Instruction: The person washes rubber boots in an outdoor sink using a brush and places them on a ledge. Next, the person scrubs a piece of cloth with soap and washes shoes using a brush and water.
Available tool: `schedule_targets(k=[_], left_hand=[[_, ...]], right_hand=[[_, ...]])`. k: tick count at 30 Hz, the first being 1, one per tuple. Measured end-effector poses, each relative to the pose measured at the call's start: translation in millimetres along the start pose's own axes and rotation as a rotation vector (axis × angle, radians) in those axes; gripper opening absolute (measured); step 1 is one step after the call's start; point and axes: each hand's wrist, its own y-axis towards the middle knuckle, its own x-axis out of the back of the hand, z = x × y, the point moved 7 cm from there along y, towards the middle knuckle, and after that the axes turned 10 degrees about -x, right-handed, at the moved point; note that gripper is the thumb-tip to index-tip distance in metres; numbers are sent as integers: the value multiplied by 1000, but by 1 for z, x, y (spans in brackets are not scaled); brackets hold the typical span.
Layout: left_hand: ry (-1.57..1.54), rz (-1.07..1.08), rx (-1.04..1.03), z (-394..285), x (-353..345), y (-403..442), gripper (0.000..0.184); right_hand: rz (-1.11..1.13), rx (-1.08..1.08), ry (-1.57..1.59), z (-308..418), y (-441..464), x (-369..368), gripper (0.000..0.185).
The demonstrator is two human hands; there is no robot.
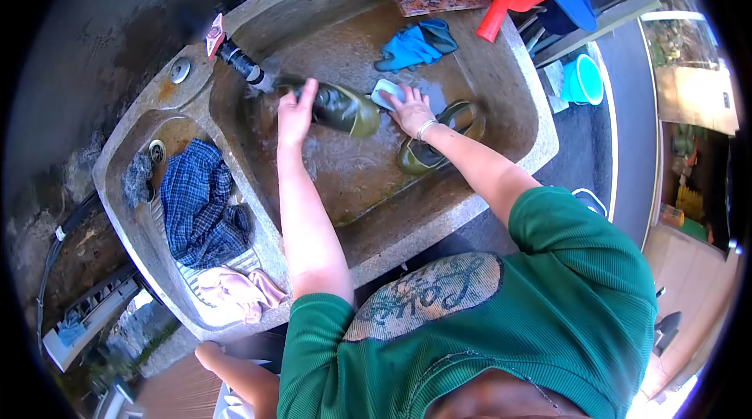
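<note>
Left grip [293,116] clasps olive shoe [356,115]; right grip [413,113], pale block [383,95].

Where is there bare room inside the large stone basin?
Wet brown floor lies bare between the olive shoe in the left hand and the near stone wall. Crowded around the right hand: pale rectangular block, second olive shoe, blue fabric.

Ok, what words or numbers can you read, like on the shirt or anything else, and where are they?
Green shirt: dark curly writing on its tan patch, too twisted and blurred to read for sure.
Nothing else shows words, numbers or brands clear enough to read.
</note>
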Motion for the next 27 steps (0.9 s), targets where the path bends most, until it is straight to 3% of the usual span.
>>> schedule_targets(k=[2, 3, 5, 6, 7, 8, 9, 10, 13, 15, 17, 19, 22, 23, 25, 27], left_hand=[[513, 86, -148, -27, 0, -11, 43], [650, 184, -138, -24, -3, -18, 36], [933, 211, -361, -1, -17, -31, 31], [937, 208, -207, 13, -22, -40, 34], [918, 183, -103, 24, -24, -45, 36], [882, 152, -31, 43, -27, -45, 36], [845, 120, 39, 57, -29, -42, 36], [845, 126, 36, 58, -32, -36, 36], [502, -19, 84, 54, -28, -14, 38], [483, -59, 194, 59, -21, -11, 32], [204, -303, -59, 93, -9, -10, 28], [-211, -376, 10, 134, -12, -10, 29], [-386, -382, 77, 144, -16, -12, 32], [-456, -364, 42, 158, -17, -9, 32], [-438, -346, -4, 153, -19, -9, 35], [-239, -398, 23, 128, -10, -18, 41]], right_hand=[[-43, 29, 2, -1, 1, 2, 57], [-110, 69, 1, -1, 0, 4, 56], [-65, -4, 114, 2, 10, -1, 54], [-19, -76, 231, 2, 18, -8, 51], [-165, 276, 51, 32, 20, -6, 47], [-251, 78, 452, 41, 29, -3, 48], [-243, 131, 572, 68, 34, 4, 51], [-135, 16, 736, 91, 38, 8, 52], [-82, -107, 827, 133, 65, -34, 52], [-179, -70, 932, 143, 53, -39, 50], [-167, 104, 914, 145, 15, -40, 49], [-206, 227, 722, 147, -31, -30, 47], [-48, 53, 641, 152, 1, -54, 49], [-5, -134, 579, 167, 21, -27, 46], [-194, -61, 532, 188, 80, -9, 45], [-257, 2, 626, 185, 67, -19, 44]])
